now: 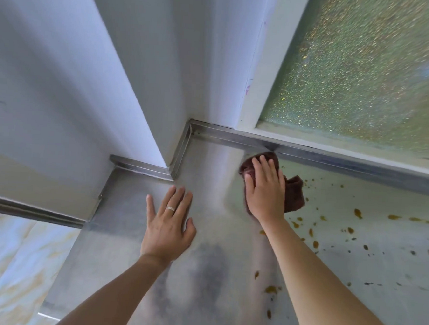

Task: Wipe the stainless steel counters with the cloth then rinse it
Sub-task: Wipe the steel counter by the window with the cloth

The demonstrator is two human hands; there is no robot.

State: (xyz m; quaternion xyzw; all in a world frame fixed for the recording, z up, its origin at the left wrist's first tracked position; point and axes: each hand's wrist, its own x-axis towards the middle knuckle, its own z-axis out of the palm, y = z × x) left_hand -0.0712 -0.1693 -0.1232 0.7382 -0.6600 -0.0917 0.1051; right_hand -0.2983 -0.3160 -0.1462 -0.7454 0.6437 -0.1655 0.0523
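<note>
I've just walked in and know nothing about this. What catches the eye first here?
First, the right hand pressing a dark red cloth flat on the steel counter, near the back rim below the frosted window. Next, the brown splatters scattered over the counter right of the cloth. The left hand, wearing a ring, rests open on the counter nearby.

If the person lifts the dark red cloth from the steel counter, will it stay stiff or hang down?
The cloth would probably hang limp: it lies crumpled in folds under the right hand. It looks thin, so likely light. Pushed, it should slide easily on the smooth counter.
</note>
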